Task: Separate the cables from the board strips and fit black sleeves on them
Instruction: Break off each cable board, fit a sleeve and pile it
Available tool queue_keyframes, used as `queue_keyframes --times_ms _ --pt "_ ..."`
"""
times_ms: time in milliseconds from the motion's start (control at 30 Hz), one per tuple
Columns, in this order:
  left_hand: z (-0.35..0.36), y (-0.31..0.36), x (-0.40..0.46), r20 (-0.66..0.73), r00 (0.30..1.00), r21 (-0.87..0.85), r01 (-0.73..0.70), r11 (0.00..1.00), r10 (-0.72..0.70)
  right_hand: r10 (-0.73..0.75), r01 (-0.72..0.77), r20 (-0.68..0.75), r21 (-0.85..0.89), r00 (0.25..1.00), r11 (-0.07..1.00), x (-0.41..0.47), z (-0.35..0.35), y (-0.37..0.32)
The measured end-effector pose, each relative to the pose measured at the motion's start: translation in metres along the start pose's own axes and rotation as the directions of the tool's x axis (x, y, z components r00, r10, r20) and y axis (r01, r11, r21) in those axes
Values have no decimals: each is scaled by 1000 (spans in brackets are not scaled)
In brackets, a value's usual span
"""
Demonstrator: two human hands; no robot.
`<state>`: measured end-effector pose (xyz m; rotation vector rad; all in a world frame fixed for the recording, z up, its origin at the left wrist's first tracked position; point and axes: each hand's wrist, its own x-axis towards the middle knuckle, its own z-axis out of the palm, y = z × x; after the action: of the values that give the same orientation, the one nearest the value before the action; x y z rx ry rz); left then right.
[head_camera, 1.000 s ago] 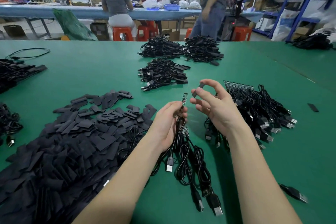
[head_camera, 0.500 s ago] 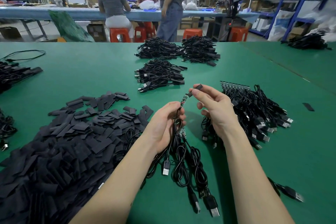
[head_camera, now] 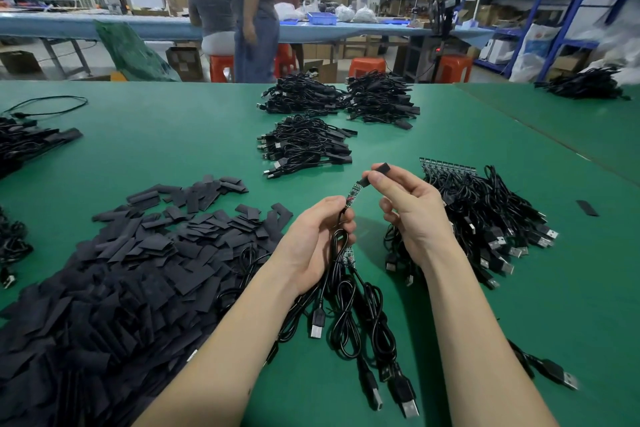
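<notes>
My left hand (head_camera: 313, 243) grips a bundle of black USB cables (head_camera: 360, 319) just above the green table. One cable's small circuit board (head_camera: 354, 193) sticks up from my fingers. My right hand (head_camera: 408, 208) pinches a black sleeve (head_camera: 375, 173) between thumb and forefinger, its lower end over the tip of that board. A strip of joined boards (head_camera: 446, 166) with its cables lies in a pile (head_camera: 485, 218) to the right. A big heap of loose black sleeves (head_camera: 114, 274) lies to the left.
Three piles of sleeved cables (head_camera: 304, 146) lie further back on the table (head_camera: 173, 135). More cables sit at the left edge (head_camera: 24, 142) and far right (head_camera: 585, 85). One loose sleeve (head_camera: 587, 208) lies right. People work at a blue bench (head_camera: 104, 24) beyond.
My right hand brought the sleeve down and left onto the tip of the board held in my left hand. A standing person behind the table walked left.
</notes>
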<state>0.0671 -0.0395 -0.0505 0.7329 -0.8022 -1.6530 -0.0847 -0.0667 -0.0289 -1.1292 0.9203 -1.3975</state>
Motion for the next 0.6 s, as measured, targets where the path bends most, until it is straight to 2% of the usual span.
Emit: queue_keyframes --times_ms 267,467,600 --pt "-3 3 0 49 999 37 4 999 -6 5 -6 39 27 999 1000 -2 -1 -3" --pt "-9 13 1 144 988 150 28 988 -50 51 -56 126 40 991 998 -1 -9 -5" --pt "-15 27 0 190 981 301 -11 953 -49 91 -104 218 48 972 993 -1 -14 -7"
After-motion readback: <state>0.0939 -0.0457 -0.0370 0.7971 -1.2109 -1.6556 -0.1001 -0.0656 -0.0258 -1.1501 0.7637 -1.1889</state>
